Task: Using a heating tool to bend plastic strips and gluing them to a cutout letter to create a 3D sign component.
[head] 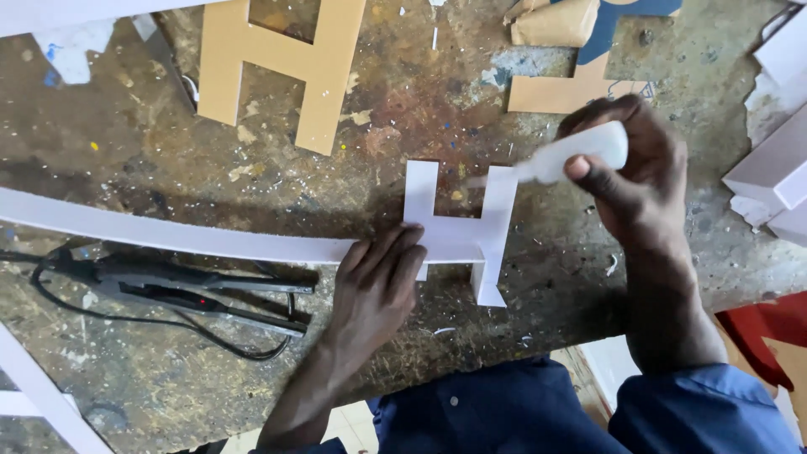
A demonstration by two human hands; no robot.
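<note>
Scarred wood makes up the workbench [168,168] I watch, with a long white strip [168,234] running across it into a white H-shaped letter [458,227]. My left hand [378,286] lies flat, fingers spread, pressing strip against letter, likely to keep the joint steady. Above the letter's right upright, my right hand [639,176] grips a small white squeeze bottle [580,151], nozzle aimed down-left at it.

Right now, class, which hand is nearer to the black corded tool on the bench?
Left. The left hand lies just right of the black corded tool; the right hand is far beyond.
</note>
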